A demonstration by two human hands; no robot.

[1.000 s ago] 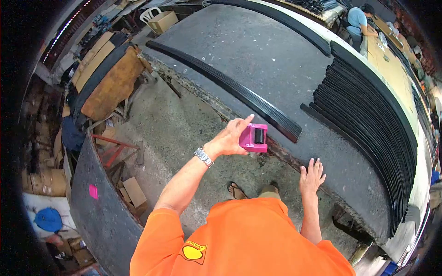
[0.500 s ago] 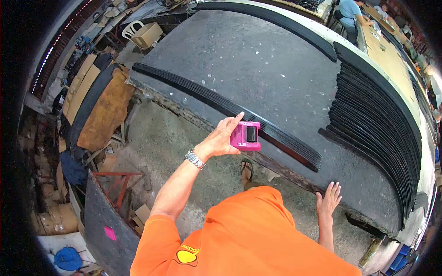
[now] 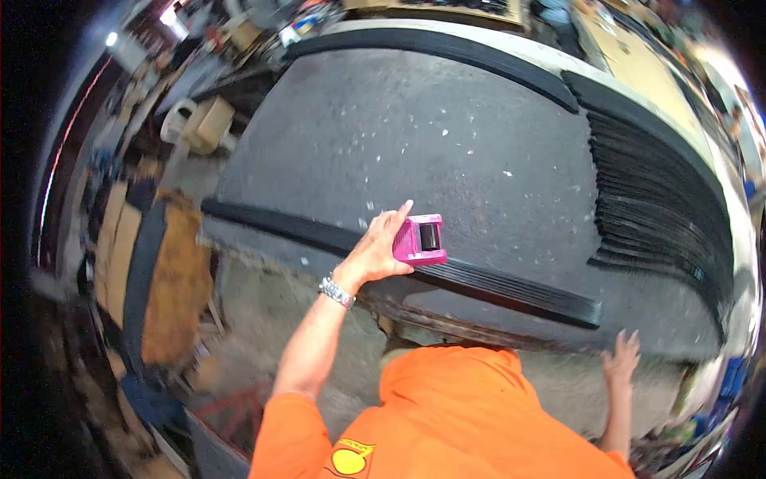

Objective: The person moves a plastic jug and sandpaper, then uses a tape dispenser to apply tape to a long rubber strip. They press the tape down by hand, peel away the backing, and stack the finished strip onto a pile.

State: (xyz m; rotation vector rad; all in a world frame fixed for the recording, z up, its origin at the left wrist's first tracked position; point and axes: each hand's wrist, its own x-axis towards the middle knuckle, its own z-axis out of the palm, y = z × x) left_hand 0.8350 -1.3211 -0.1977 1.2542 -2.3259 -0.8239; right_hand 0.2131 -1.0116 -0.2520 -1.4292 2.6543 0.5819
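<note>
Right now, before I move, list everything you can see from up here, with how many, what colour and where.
Worktable: one, dark grey, ahead
Near strip bundle: one, black, along near edge
Far strip bundle: one, black, far edge
Strip pile: too many strips to count, black, right side
Pink tool: one, pink with black roller, in left hand
Carton: one, tan, upper left
Chair: one, white, beside carton
Brown sheet: one, left
Background clutter: blurred, uncountable
Shirt: one, orange, worn
Watch: one, silver, left wrist
Left hand: one, gripping tool
Right hand: one, open, near table edge
</note>
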